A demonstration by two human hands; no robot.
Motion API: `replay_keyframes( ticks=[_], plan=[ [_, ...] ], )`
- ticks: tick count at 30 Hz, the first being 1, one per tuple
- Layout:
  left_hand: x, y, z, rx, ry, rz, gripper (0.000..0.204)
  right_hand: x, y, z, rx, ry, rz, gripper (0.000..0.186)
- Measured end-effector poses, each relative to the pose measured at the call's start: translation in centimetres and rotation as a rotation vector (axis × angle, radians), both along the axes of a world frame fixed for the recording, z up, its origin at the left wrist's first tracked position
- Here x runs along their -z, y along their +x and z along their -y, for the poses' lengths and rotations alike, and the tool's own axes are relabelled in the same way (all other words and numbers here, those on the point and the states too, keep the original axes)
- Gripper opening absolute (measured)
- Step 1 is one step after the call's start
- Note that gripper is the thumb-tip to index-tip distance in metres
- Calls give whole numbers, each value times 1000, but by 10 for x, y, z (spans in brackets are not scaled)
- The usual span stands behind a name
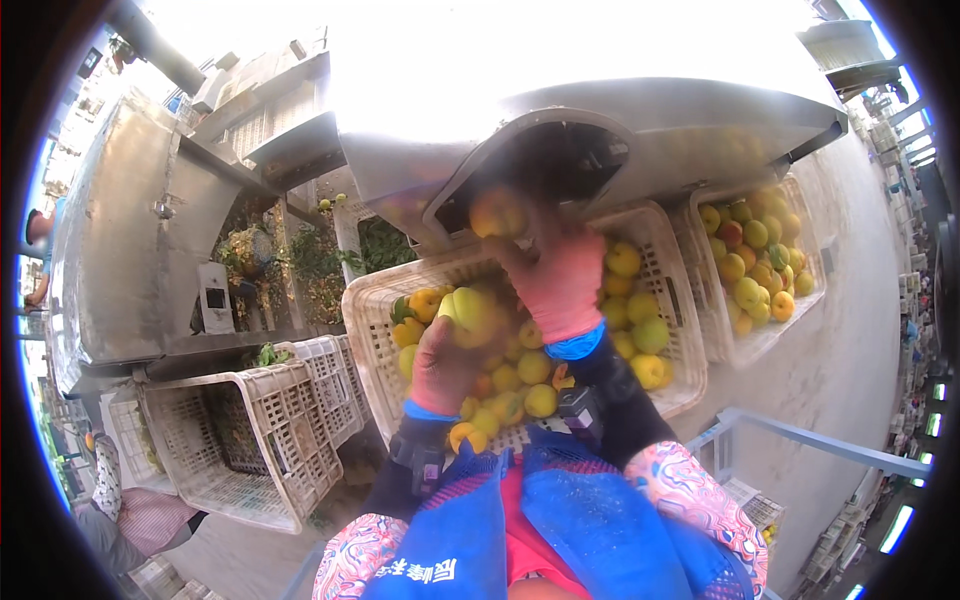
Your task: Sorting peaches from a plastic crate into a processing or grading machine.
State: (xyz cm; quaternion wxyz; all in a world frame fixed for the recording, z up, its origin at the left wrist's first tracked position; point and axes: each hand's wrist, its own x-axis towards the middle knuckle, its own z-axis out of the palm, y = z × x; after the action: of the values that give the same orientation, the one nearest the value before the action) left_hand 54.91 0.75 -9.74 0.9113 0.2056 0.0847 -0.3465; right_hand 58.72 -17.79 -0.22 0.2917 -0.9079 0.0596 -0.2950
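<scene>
A white slatted plastic crate (690,385) full of yellow and green peaches (505,378) stands in front of me. My left hand (440,372), in a pinkish glove, is closed on a yellow-green peach (465,308) above the crate's left half; motion blurs its fingertips. My right hand (565,285), gloved alike, reaches over the crate's far rim. Its fingers hold a yellow-red peach (497,213) at the mouth of a dark rounded opening (590,150) in a metal machine. Part of that hand is blurred and in shadow.
Another crate (745,345) of peaches stands to the right. Stacked crates (290,450) lie on the left, below a metal housing (120,240). A blue-grey rail (830,440) crosses at right. Another person (150,515) bends at far left. Leaves and fruit litter the ground beneath the machine.
</scene>
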Motion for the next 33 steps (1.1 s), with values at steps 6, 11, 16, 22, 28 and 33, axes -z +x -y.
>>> replay_keyframes(
  ticks=[6, 11, 16, 22, 28, 33],
  plan=[
    [3, -3, 0, 11, 57, 1, 67, 6, 6, -4, 52, -84, 146, 41],
    [-9, 4, 11, 85, -61, -2, 69, 12, 62, 14, 203, -360, 323, 24],
    [-29, 19, 13, 75, -22, 25, 68, -11, -6, -8, -303, 173, 77, 51],
    [-56, 20, 25, 84, 100, 154, 69, 18, -41, -16, -294, 213, -32, 88],
    [-9, 7, 18, 133, 575, 532, 56, 33, -5, 4, -170, -11, 162, 92],
    [51, -15, 25, 574, 1096, 815, 60, 18, 73, 31, -195, -55, 90, 62]
  ],
)
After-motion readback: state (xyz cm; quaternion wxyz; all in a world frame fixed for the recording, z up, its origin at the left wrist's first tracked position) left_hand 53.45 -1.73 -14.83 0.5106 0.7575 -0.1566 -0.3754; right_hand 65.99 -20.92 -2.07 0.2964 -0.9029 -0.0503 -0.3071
